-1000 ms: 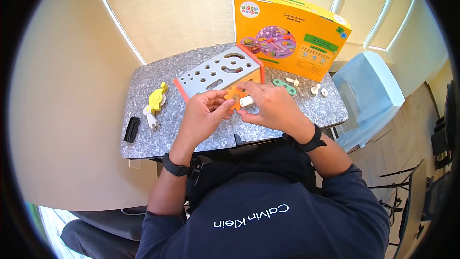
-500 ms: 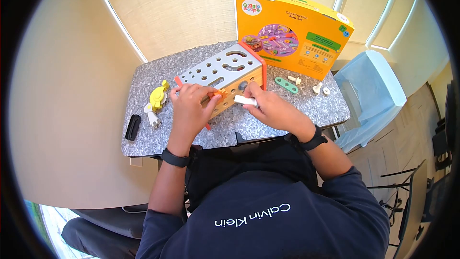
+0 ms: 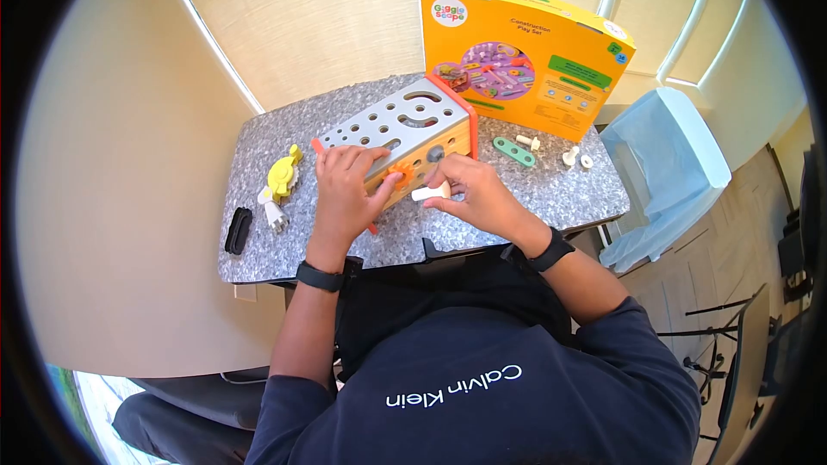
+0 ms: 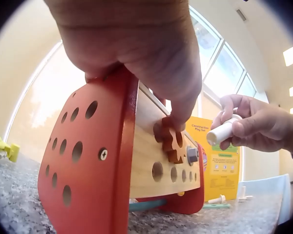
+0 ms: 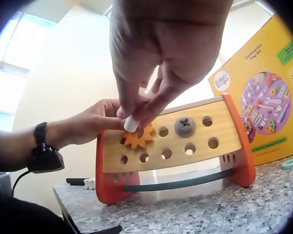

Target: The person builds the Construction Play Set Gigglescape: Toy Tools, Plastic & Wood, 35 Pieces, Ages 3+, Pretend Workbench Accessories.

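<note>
An orange gear (image 5: 138, 138) lies flat against the wooden side of the toy workbench (image 4: 146, 146). My left hand (image 3: 346, 185) holds it there with the thumb, the other fingers reaching over the grey perforated top. Between thumb and fingers, my right hand (image 3: 478, 198) pinches a white bolt (image 4: 221, 132), just right of the gear in the head view. The bolt's shaft end overlaps the gear's edge in the right wrist view. A grey bolt head (image 5: 185, 127) sits in another hole of the same wooden side.
The yellow box (image 3: 517, 60) stands behind the workbench. A green strip with holes (image 3: 514, 151), a cream bolt (image 3: 528, 143) and a small washer (image 3: 587, 162) lie at the right. At the left are a yellow toy piece (image 3: 282, 176) and a black item (image 3: 239, 231).
The gear, earlier held in front of the workbench, is now against its wooden side. My right hand moved away with the white bolt, then brought it slightly back toward the gear.
</note>
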Available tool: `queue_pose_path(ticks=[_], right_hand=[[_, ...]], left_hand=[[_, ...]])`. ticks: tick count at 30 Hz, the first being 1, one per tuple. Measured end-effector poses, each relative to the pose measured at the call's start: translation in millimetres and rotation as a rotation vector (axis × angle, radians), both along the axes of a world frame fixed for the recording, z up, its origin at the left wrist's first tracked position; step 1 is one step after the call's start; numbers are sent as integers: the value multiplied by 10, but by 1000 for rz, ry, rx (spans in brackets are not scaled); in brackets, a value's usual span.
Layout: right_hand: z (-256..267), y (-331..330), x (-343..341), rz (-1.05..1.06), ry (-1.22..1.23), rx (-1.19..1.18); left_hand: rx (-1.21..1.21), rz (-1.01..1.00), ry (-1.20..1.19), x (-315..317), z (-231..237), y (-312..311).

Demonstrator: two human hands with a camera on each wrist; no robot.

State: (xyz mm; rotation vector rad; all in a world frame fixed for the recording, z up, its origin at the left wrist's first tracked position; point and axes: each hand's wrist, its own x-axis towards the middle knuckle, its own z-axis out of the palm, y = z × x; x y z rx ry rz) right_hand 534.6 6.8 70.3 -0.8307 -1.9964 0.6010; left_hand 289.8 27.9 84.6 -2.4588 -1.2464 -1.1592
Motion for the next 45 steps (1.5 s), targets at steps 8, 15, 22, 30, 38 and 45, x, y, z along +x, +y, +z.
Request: queue_pose_path(ticks=[8,15,22,30,38,45], right_hand=[[-86,14,33,88,218,-560],[-116,9,-17,138,232,-358],[-168,107,-129,69,95,-135],[-103,155,-256,-134,-174,136],[-40,238,-279,-329,-406,471],[41,254,-283,-305,-408,455]], left_hand=[[5,60,-11,76,-9,-33],[-12,57,-13,75,-4,-28],[-30,38,-8,66,10,-40],[-47,41,-4,64,6,-45],[-56,40,24,34,-4,-25],[-62,53,10,66,-10,-42]])
